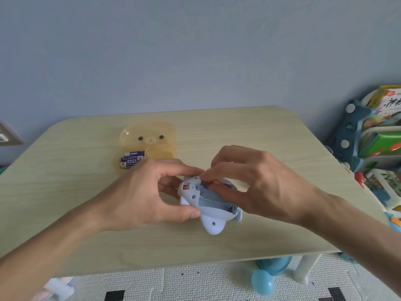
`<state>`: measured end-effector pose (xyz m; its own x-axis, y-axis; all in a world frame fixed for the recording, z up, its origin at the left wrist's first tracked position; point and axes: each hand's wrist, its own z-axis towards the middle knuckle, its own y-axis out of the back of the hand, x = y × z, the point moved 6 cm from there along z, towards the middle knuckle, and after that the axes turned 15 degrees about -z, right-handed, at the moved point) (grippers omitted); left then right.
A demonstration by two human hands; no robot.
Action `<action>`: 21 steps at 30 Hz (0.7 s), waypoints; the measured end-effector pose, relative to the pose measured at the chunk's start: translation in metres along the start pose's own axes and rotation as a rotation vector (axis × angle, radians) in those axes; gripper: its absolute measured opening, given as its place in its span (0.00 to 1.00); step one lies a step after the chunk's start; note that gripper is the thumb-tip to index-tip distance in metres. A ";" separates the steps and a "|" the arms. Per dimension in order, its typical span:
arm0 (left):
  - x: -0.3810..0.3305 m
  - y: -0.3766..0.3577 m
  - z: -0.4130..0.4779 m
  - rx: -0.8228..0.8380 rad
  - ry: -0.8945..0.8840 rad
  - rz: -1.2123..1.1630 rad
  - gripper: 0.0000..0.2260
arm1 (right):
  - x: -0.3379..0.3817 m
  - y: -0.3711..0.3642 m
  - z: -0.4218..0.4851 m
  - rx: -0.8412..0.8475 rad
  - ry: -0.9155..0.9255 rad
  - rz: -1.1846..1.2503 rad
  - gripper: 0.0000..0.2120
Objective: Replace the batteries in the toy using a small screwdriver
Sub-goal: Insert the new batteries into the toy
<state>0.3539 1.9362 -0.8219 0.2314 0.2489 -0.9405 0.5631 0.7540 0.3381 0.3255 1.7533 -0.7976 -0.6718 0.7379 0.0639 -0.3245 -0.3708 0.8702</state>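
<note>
A pale wood-grain table (249,131) filled the middle of the view, standing on a white foam floor mat (195,283) with black marks. At the right edge stood a blue children's rack (351,135) packed with colourful books. Both forearms reached in over the table's near edge. The left hand (147,192) gripped the toy (211,224), its thumb laid along the near side and its fingers curled round the far side. The right hand (264,183) met it from the other side with fingers curled, forefinger and thumb pinching at the far end of the toy's open battery compartment. Behind the left hand, toward the table's far left, lay a translucent yellow bear-faced box (149,135). The toy itself, pale blue plastic with a rounded fin pointing at the viewer, sat belly up near the table's centre between the two hands; whether it rested on the tabletop or was held just above it could not be told. A light blue egg-shaped ball (262,282) lay on the mat under the table's near edge. Three blue-and-white batteries (132,159) lay side by side at the box's near left part, partly hidden by the left knuckles. An orange switch (185,187) showed beside the compartment, and the pinched thing was a small orange-red piece (211,182), too hidden to identify
</note>
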 end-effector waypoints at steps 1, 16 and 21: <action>0.001 0.000 0.000 -0.007 0.006 -0.015 0.26 | 0.000 -0.002 -0.001 -0.015 -0.007 0.002 0.09; 0.001 0.047 -0.010 -0.145 -0.003 -0.145 0.30 | -0.031 0.003 0.000 -0.153 -0.378 0.255 0.04; -0.016 0.100 -0.032 -0.283 -0.035 -0.164 0.31 | -0.009 -0.032 0.018 0.065 -0.317 0.147 0.02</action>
<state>0.3813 2.0266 -0.7743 0.1859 0.0922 -0.9782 0.3539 0.9225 0.1542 0.3536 1.7680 -0.8171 -0.4652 0.8214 0.3300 -0.1897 -0.4567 0.8692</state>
